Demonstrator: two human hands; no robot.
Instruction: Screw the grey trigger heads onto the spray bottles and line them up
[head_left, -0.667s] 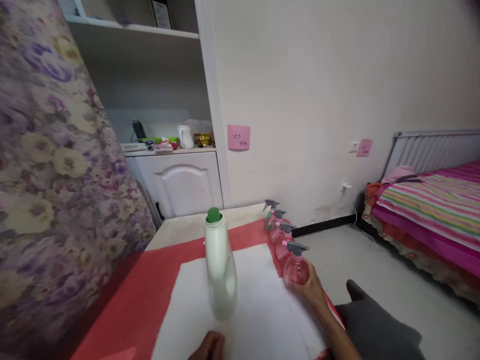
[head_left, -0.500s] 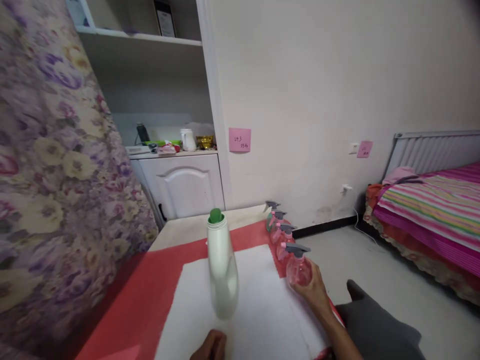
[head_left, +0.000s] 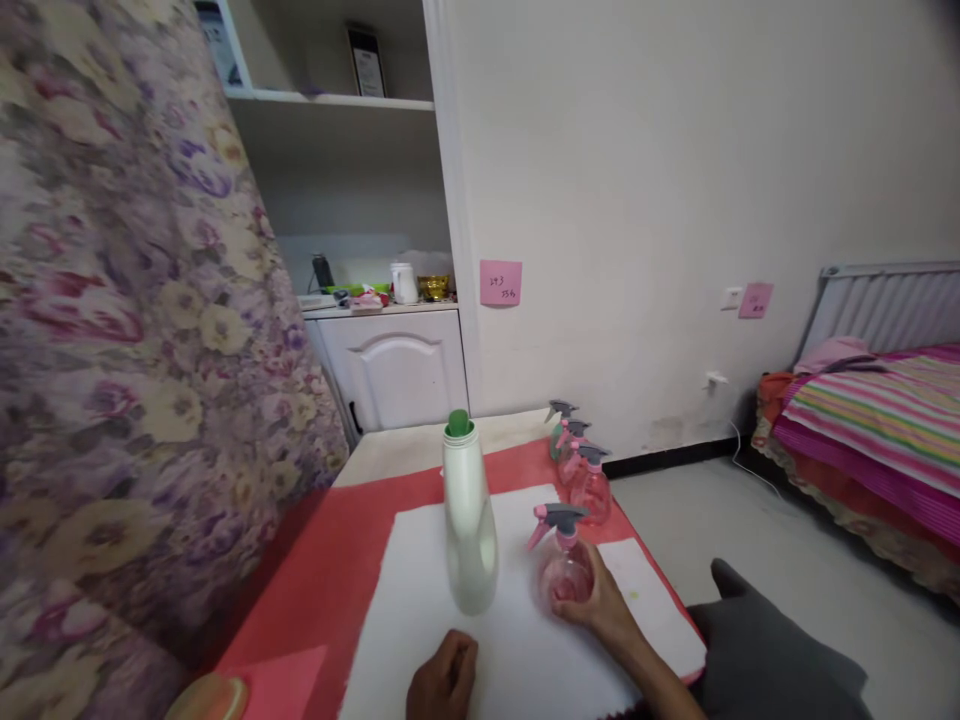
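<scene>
Hands: pink spray bottle (head_left: 567, 578) gripped by the right hand (head_left: 589, 595) over the white sheet (head_left: 525, 650); left hand (head_left: 446, 672) loosely curled, empty, near the pale green bottle (head_left: 470, 530). Farther back, more spray bottles (head_left: 592, 495) are lined along the table edge (head_left: 626, 520).

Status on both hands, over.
Right hand holding pink spray bottle. Left hand resting, nothing visible in it. Pale green jug upright between bottle and curtain.
</scene>
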